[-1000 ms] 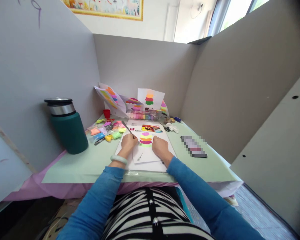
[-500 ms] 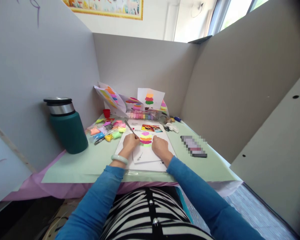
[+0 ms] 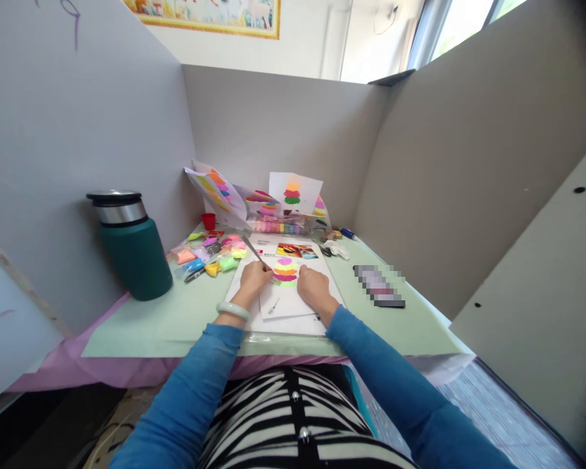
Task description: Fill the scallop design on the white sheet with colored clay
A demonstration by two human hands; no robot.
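Observation:
My left hand (image 3: 254, 279) is closed round a thin grey tool (image 3: 252, 251) whose tip meets the lower left edge of a stacked clay shape (image 3: 285, 270) in pink, yellow, red and green bands. That shape sits on a white sheet (image 3: 286, 299) lying on a larger white board (image 3: 283, 322). My right hand (image 3: 312, 286) rests curled on the sheet just right of the clay shape, pressing the paper down; nothing shows in its fingers. A pale bangle (image 3: 232, 311) circles my left wrist.
A dark green flask (image 3: 129, 246) stands at the left. Small bags of coloured clay (image 3: 209, 255) lie left of the board. Finished clay pictures (image 3: 293, 193) lean on the back partition above a tray of clay sticks (image 3: 278, 227). A blurred flat object (image 3: 378, 286) lies right. Grey partitions enclose the desk.
The tool's upper end has swung slightly as my left hand works at the clay shape's edge. My right hand has stayed put.

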